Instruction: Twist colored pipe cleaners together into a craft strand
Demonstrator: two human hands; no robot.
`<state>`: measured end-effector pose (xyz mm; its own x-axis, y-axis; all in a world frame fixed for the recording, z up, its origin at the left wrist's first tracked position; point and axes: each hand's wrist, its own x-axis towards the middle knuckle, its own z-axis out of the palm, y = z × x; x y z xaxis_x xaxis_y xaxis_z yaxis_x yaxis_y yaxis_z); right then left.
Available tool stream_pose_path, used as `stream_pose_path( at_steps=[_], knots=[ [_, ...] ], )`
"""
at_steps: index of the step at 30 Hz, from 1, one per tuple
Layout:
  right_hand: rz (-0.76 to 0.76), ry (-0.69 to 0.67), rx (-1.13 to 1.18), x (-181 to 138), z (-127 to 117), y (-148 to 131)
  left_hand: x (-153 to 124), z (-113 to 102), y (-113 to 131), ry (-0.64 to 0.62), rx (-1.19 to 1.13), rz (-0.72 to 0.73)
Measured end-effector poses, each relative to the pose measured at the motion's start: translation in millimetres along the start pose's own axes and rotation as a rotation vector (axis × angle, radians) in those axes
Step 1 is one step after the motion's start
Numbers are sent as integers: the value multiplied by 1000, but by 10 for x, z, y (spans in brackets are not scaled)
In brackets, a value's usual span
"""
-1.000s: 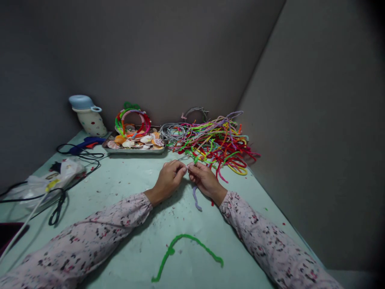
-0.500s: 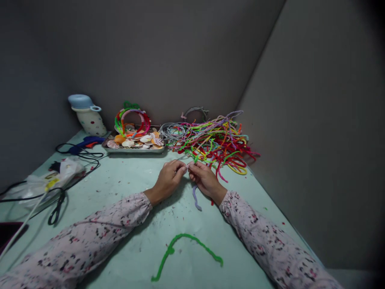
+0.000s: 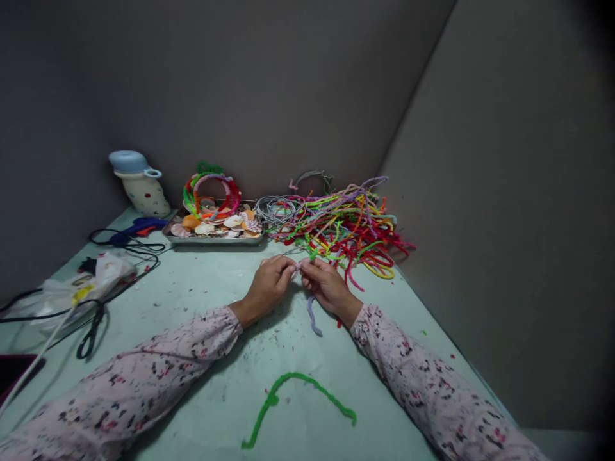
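My left hand and my right hand meet fingertip to fingertip over the pale green table, both pinched closed. Between them they grip a lilac pipe cleaner, whose loose end hangs down under my right hand onto the table. A pile of many-coloured pipe cleaners lies just beyond my hands at the back right. A bent green pipe cleaner lies on the table nearer to me, between my forearms.
A metal tray of shells with wrapped hoops stands at the back. Left of it are a spotted jug, a blue glue gun, black cables, a plastic bag and scissors. Grey walls close in behind and right.
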<state>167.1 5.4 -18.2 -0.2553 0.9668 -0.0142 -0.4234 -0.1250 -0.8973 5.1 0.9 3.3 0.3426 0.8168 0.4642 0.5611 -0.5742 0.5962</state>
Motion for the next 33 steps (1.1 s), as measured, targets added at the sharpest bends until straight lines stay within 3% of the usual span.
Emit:
stream_pose_path(
  at_steps=[9,33],
  knots=[
    [-1,32,50,9,21,-5,-7,15,0,52,-2,-42],
    [5,15,46,7,21,-13,-2,3,7,-9,-49,-21]
  ],
)
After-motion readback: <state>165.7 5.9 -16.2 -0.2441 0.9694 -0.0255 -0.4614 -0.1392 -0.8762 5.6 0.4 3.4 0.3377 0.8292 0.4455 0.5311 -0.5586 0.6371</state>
